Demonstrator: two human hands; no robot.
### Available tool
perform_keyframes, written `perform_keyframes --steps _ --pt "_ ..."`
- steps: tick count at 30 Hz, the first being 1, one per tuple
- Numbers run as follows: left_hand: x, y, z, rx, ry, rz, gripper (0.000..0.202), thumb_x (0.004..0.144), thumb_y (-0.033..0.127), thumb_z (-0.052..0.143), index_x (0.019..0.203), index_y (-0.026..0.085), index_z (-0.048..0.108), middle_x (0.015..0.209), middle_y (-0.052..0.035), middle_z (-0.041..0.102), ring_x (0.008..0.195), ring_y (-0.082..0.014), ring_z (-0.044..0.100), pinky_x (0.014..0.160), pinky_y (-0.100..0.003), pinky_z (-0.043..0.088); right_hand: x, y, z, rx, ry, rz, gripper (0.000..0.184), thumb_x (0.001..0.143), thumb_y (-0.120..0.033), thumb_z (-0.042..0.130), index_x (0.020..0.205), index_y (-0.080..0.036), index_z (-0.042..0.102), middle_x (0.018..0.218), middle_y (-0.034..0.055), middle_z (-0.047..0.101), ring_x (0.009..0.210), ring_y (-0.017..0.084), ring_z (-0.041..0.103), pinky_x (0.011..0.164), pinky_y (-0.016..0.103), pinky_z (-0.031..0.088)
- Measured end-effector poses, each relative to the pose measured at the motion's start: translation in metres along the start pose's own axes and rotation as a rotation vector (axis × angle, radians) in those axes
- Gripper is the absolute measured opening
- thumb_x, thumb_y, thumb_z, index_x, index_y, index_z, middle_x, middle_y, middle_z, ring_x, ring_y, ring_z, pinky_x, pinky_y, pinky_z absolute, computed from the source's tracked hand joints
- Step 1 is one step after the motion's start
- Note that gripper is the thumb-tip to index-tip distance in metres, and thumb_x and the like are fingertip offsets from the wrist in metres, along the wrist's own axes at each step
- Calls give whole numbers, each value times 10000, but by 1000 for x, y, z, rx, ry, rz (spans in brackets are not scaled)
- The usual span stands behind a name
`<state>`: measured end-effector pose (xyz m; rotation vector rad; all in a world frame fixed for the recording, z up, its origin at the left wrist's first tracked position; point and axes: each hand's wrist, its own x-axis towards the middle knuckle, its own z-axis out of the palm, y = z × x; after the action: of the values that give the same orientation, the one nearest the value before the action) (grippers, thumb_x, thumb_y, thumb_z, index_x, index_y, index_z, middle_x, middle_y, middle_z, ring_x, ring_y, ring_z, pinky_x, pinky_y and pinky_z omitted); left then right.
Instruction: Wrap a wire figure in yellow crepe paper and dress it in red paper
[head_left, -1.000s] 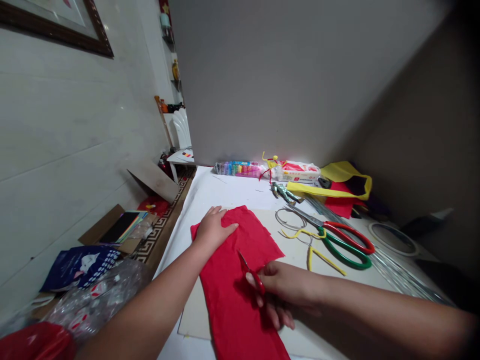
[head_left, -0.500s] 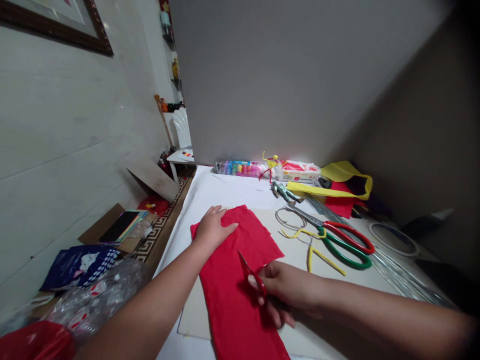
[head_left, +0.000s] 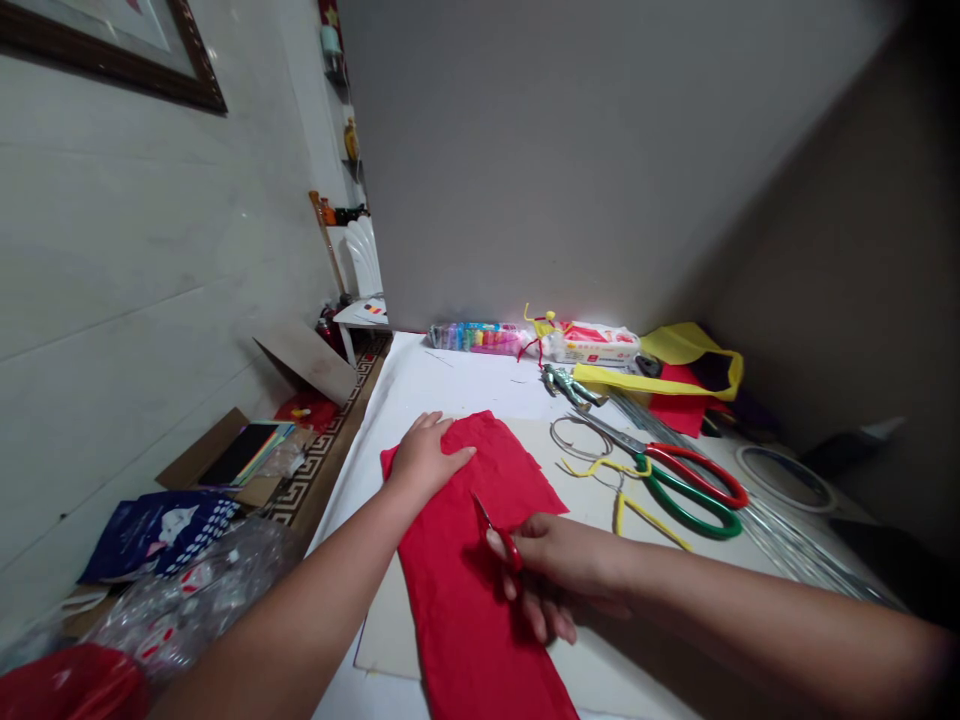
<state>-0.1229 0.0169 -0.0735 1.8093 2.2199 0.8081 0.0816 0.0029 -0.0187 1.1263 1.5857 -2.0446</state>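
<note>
My left hand (head_left: pixel 427 462) lies flat on a red cloth (head_left: pixel 457 590), pressing it against a pale board (head_left: pixel 386 630). My right hand (head_left: pixel 559 570) grips small red-handled scissors (head_left: pixel 504 545) at the cloth's right side. Their thin blades point up and left over the cloth, and the hand hides part of the handles. To the right of that hand lie large scissors with red and green handles (head_left: pixel 686 490), and a yellow pipe cleaner (head_left: pixel 621 510) lies beside them.
A bundle of long metal wires (head_left: pixel 795 545) and a white ring (head_left: pixel 784 478) lie at the right. Yellow and red felt (head_left: pixel 675 372), a silver toy figure (head_left: pixel 570 386) and packets stand along the back wall. A clear plastic bag (head_left: pixel 195 610) sits below the table's left edge.
My right hand and the small scissors have shifted slightly left and up across the cloth. My left hand has stayed in place.
</note>
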Motion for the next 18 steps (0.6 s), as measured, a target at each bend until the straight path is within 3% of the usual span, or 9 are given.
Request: perform_keyframes --steps 6,18 --pt "-1 2 -1 -18 3 3 620 734 496 600 1230 126 574 1362 -133 491 1304 -284 379 1084 -364 302 2 1 0 9 5 -30 533 890 -574 397 633 -127 534 419 25 591 257 86 489 266 158 396" --pt "-1 2 -3 -202 2 -40 519 711 390 674 1171 161 607 1363 -115 486 1319 -290 343 1110 -369 244 1 3 -1 20 2 -51 497 905 -511 430 599 -129 515 409 12 592 244 71 476 243 126 346"
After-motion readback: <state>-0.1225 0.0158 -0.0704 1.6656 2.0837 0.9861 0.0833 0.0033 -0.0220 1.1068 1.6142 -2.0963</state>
